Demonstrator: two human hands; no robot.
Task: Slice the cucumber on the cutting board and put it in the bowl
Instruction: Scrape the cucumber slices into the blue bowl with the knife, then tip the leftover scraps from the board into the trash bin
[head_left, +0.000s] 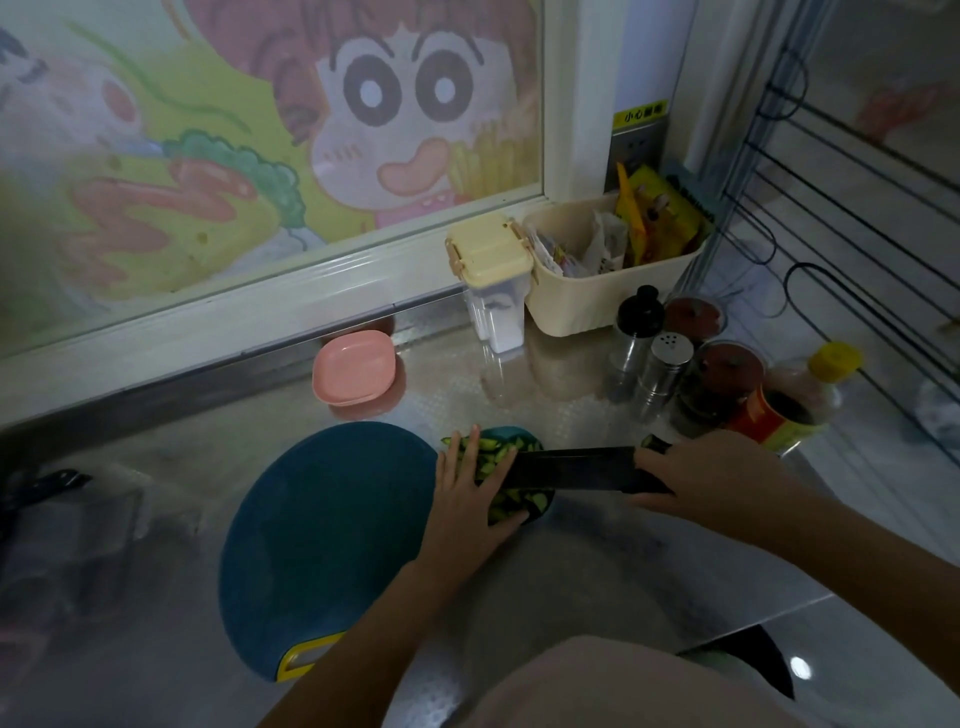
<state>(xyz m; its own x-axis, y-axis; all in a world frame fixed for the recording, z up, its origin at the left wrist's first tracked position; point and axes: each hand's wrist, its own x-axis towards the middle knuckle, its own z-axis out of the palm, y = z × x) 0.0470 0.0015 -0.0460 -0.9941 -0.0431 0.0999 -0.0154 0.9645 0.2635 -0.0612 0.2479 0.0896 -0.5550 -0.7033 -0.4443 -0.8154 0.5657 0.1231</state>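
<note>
A round blue cutting board (322, 540) with a yellow handle lies on the steel counter. Just right of it sits a small blue bowl (511, 434) full of green cucumber pieces (491, 452). My left hand (465, 499) lies flat with straight fingers against the cucumber pieces at the bowl's left side. My right hand (711, 475) grips the handle of a dark knife (571, 467), whose wide blade lies flat over the bowl, pointing left toward my left hand.
A pink dish (353, 368) stands behind the board. At the back right are a lidded clear canister (491, 280), a cream basket of packets (613, 260), shakers (662, 369), sauce cups and a yellow-capped bottle (795, 400). A wire rack (841, 234) stands at the right.
</note>
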